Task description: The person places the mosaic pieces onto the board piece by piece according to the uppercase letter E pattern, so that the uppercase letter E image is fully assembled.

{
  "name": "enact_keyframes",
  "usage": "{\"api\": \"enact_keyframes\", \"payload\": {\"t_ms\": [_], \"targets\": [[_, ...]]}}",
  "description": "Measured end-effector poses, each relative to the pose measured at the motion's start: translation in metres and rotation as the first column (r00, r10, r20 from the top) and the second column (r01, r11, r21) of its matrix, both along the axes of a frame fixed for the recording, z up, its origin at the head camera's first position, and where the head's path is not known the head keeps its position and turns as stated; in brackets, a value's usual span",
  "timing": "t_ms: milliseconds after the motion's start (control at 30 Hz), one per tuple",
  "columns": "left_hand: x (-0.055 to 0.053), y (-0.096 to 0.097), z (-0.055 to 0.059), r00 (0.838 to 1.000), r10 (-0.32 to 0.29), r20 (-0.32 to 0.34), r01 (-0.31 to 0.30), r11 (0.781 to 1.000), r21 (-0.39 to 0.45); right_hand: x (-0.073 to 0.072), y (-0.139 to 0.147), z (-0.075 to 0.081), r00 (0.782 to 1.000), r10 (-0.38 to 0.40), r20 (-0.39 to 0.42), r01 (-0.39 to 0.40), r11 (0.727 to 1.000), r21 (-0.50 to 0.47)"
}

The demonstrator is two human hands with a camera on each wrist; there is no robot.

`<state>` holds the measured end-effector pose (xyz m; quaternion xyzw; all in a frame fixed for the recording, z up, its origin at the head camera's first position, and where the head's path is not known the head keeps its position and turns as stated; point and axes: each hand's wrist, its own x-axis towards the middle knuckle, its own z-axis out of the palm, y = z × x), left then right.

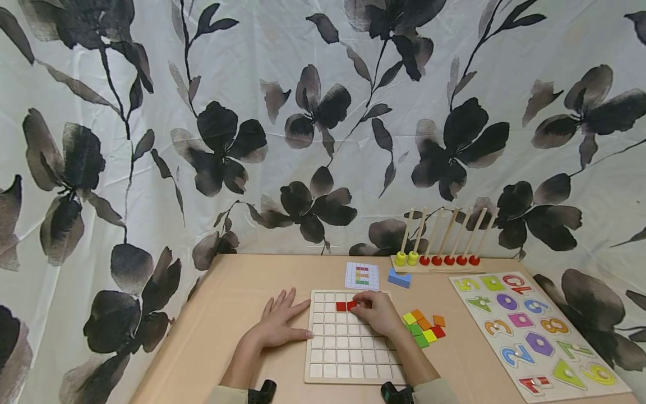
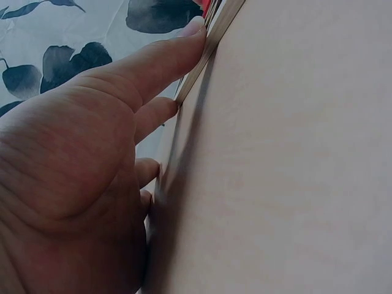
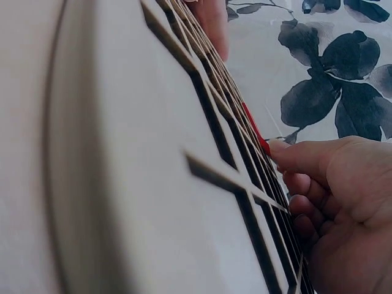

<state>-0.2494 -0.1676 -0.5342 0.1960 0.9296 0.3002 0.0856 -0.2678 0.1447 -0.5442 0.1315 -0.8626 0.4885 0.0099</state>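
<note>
A white grid board (image 1: pixel 348 356) with a wooden frame lies on the table in front of me. One red square tile (image 1: pixel 341 307) sits in a cell of its second row. Just right of it, my right hand (image 1: pixel 375 314) pinches another red tile (image 1: pixel 351 305) between thumb and fingers, at the neighbouring cell. In the right wrist view the thumb tip meets the red tile (image 3: pixel 264 146) at the grid. My left hand (image 1: pixel 282 325) lies spread on the table, its thumb and index fingertip at the board's left edge.
Loose orange, yellow, green and red tiles (image 1: pixel 421 327) lie right of the board. Behind it are a pattern card (image 1: pixel 361 276) and a blue block (image 1: pixel 399 278). A peg rack with beads (image 1: pixel 439 261) stands at the back, a number puzzle board (image 1: pixel 535 336) at right.
</note>
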Motion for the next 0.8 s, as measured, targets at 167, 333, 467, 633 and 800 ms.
{"api": "enact_keyframes", "payload": {"t_ms": [167, 333, 467, 633, 800], "targets": [[0.0, 0.0, 0.0, 1.0, -0.002, 0.004, 0.002, 1.0, 0.004, 0.0, 0.0, -0.001, 1.0, 0.005, 0.001, -0.005, 1.0, -0.002], [0.0, 0.0, 0.001, 1.0, -0.005, 0.001, 0.005, 1.0, 0.004, -0.001, 0.002, 0.003, 1.0, -0.006, 0.01, 0.007, 1.0, -0.016], [0.001, 0.0, 0.001, 1.0, -0.008, -0.002, 0.008, 1.0, 0.004, 0.0, 0.008, 0.017, 0.999, -0.017, 0.036, 0.019, 0.997, -0.069], [0.002, 0.001, 0.002, 1.0, -0.012, -0.002, 0.012, 1.0, 0.013, 0.001, 0.023, 0.035, 0.999, -0.041, 0.011, 0.042, 0.991, -0.123], [0.002, 0.0, 0.001, 1.0, -0.013, 0.001, 0.013, 1.0, 0.009, 0.003, 0.039, 0.047, 0.997, -0.079, 0.017, 0.081, 0.987, -0.142]]}}
